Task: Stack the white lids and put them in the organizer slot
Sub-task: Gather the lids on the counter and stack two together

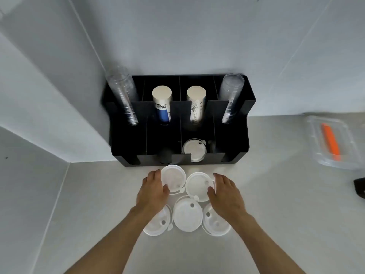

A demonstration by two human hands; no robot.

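Observation:
Several white round lids lie on the grey counter in front of a black organizer (233,135). My left hand (154,189) grips the left edge of the far-left lid (174,177), thumb on its near rim. My right hand (225,191) holds the right edge of the far-right lid (197,185). Nearer to me lie three more lids: one at the left (156,224) partly under my left wrist, one in the middle (187,215), one at the right (216,224). Another white lid (194,149) sits in a front slot of the organizer.
The organizer stands against the wall and holds two stacks of clear cups (122,95) (231,97) and two stacks of paper cups (162,101) (196,101). A clear plastic box (320,153) with an orange item (331,143) lies at the right. A dark object (359,186) shows at the right edge.

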